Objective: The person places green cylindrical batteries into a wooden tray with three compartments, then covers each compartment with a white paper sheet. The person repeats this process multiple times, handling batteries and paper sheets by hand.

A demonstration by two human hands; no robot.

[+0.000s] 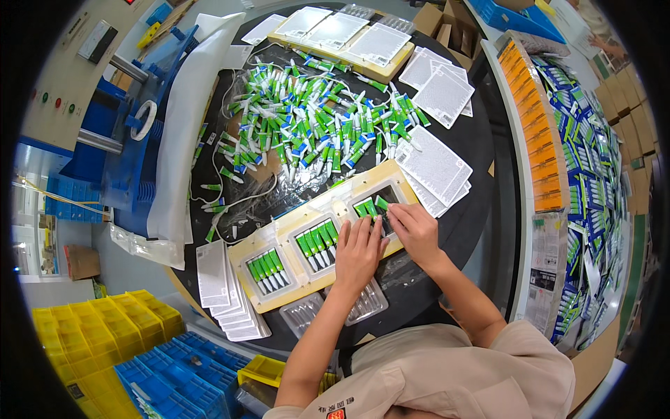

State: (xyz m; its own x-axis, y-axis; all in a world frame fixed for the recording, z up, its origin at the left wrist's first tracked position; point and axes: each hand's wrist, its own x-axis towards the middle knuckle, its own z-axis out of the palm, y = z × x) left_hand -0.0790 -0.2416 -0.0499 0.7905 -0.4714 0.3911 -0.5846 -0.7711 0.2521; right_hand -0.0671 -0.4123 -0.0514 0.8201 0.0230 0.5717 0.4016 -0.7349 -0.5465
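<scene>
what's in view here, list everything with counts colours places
Table: one, black, centre
Trays: two, cream, table's near and far sides
Tubes: many, green-white-blue, on table and in near tray
Cards: many, white-grey, around trays
Blister packs: several, clear, table's near and far edges
Crates: several, yellow or blue, lower left
Machine: one, beige-blue, upper left
Sheet: one, white, beside machine
Ribbed wall: one, orange, right
Packs: many, blue-green, far right
Boxes: several, brown, upper right
Left hand: one, bare, over near tray
Right hand: one, bare, holding tube at near tray
</scene>
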